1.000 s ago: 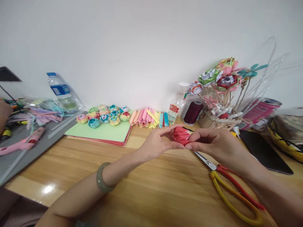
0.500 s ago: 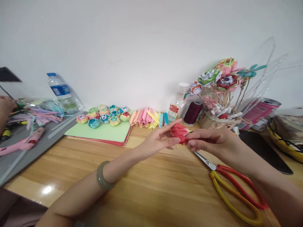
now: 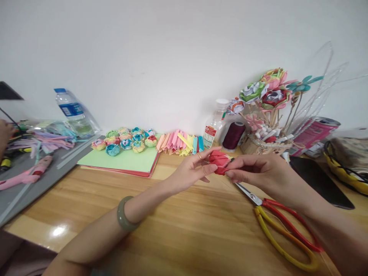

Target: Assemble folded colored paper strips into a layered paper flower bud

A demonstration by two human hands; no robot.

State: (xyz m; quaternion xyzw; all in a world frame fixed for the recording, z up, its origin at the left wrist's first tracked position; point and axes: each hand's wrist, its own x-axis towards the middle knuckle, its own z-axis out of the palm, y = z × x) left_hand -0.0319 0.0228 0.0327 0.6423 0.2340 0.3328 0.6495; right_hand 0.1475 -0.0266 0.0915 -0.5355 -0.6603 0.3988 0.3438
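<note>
Between my two hands, above the wooden table [image 3: 138,214], is a red folded-paper flower [image 3: 218,160]. My left hand [image 3: 195,167] grips its left side between thumb and fingers. On the right side, my right hand [image 3: 253,168] pinches the paper's edge with thumb and forefinger. Scissors [image 3: 260,203] with one red and one yellow handle lie under and beside my right hand, their blade tips hidden. Just behind the flower stand a clear bottle [image 3: 211,132] with a white cap and a spool of dark purple thread [image 3: 234,136].
Several small paper flowers [image 3: 126,144] sit on green paper [image 3: 115,163], beside folded paper strips [image 3: 178,142]. Finished flowers [image 3: 274,99] stand in a holder at right, near a black phone [image 3: 319,182]. A water bottle [image 3: 74,113], a grey mat [image 3: 57,172] and another person's hand [image 3: 4,134] are left.
Both hands keep hold of the red paper flower, with only a slight shift of the right fingers along its edge. The view has moved a little.
</note>
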